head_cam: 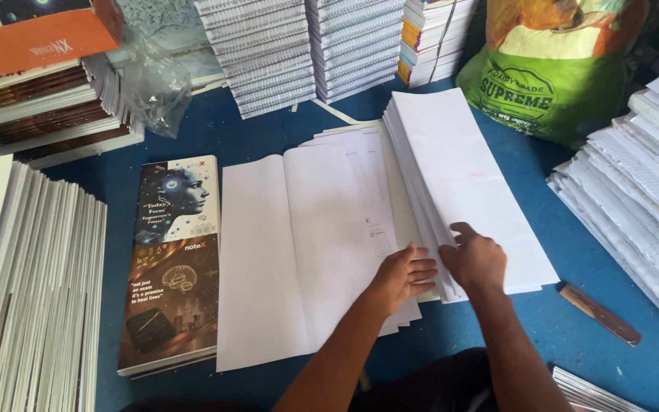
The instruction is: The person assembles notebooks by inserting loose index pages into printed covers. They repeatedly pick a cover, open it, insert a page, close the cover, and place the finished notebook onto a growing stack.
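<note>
A blue work surface (268, 130) is crowded with notebook stacks. From the head camera, the tall white sheet pile (467, 183) runs lengthwise away from the person, just ahead of both hands. The right hand (476, 261) curls onto its near left edge, seemingly pinching sheets; the left hand (404, 276) lies open-fingered on the spread sheets (306, 244) alongside.

We cannot see the fingertips of the right hand (474, 261); they are tucked under the edge of the white sheet stack (467, 183). The left hand (403, 276) covers part of the folded sheets (306, 244) beneath it. The green sack (554, 65) is cut off at the top edge, as are the notebook stacks (306, 46). The faint print on the sheets is too small for us to tell.
</note>
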